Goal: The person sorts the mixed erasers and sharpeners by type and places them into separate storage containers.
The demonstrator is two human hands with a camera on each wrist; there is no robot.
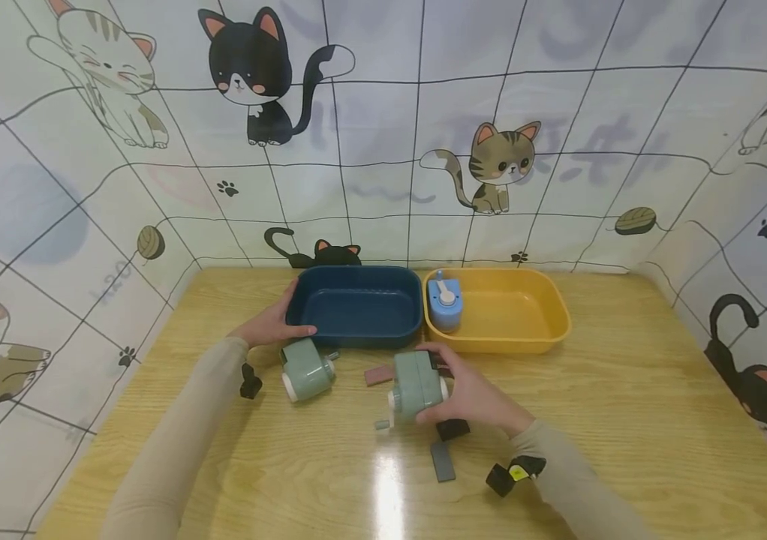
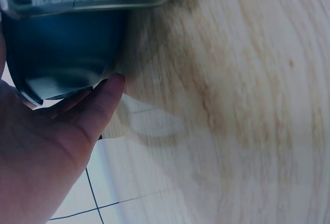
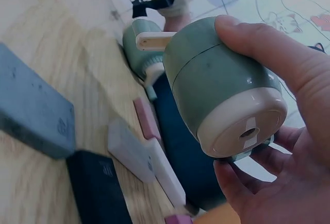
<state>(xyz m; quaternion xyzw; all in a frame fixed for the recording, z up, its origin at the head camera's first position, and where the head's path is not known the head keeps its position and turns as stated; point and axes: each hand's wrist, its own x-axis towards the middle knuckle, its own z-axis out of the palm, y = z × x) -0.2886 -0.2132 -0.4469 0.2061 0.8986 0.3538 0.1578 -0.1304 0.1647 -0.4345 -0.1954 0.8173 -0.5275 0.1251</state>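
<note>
In the head view my right hand grips a green hand-crank pencil sharpener, held over the table. The right wrist view shows this sharpener tilted, with thumb on one side and fingers on the other. My left hand holds the left end of a navy blue bin, its thumb along the front wall and the fingers around the side. A second green sharpener lies on the table just in front of that bin. Inside the yellow bin, a blue sharpener stands at the left end.
Small blocks lie near the right hand: a pink one, a grey one and a black one. Pale blocks show in the right wrist view. Both bins stand side by side near the cat-patterned back wall.
</note>
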